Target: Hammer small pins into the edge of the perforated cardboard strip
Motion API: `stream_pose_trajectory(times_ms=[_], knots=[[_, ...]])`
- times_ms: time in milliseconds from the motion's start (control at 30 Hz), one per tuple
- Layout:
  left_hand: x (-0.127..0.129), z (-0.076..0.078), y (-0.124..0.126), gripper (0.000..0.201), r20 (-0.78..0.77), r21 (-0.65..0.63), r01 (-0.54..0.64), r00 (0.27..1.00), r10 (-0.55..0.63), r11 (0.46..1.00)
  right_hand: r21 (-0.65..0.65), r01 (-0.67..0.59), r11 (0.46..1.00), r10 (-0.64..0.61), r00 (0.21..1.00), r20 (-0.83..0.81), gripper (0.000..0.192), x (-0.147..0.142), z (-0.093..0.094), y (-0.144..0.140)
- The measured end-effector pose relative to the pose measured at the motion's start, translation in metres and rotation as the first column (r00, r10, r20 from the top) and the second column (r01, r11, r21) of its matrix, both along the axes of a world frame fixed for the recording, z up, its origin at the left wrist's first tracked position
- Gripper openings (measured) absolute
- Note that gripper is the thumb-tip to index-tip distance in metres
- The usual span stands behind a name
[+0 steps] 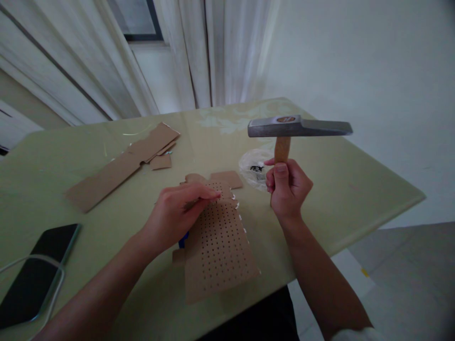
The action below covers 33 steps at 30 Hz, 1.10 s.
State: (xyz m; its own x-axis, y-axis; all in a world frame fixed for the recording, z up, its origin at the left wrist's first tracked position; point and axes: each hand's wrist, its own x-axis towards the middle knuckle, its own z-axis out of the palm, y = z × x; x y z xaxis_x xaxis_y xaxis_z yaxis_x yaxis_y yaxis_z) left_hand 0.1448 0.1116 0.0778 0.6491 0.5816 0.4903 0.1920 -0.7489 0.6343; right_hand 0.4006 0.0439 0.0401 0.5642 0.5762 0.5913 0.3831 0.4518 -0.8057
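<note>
On a pale green table (355, 189), a phone (35, 270) lies near left. The left hand (174, 213) pinches something small against perforated cardboard (220, 246); the right hand (286, 187) grips a raised hammer (298, 127). Farther off lie cardboard scraps (124, 163), then curtains (220, 47).

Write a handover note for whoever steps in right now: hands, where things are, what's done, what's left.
Right hand: fist closed on the wooden handle of a hammer, head raised above the table, flat face pointing left.
Left hand: fingertips pinched at the top edge of the perforated cardboard sheet; whether they hold a nail is too small to tell.
Nearby: clear plastic bag just behind the sheet, cardboard scraps far left, phone at the near left edge.
Done: sheet full of rows of holes.
Left: hammer is up, no blow landing yet at the pinched spot.
</note>
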Motion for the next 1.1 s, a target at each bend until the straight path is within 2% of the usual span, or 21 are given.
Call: stream_pose_trajectory(times_ms=[267,633,1100], knots=[[-0.0014,-0.0028,0.0006,0.015,-0.001,0.020,-0.016,1.000,0.016,1.000,0.003,-0.014,1.000,0.014,1.000,-0.012,0.037,-0.0004,-0.0005,0.0008],[0.0027,-0.0030,-0.0019,0.019,0.046,0.108,0.037,0.998,-0.042,0.993,-0.007,-0.023,1.000,0.023,1.000,0.010,0.035,-0.0001,-0.0021,0.0000],[0.0026,-0.0068,-0.0013,0.017,0.033,0.105,0.022,0.999,-0.025,0.994,-0.024,-0.006,1.000,0.006,1.000,0.012,0.036,-0.0021,-0.0002,-0.0008]])
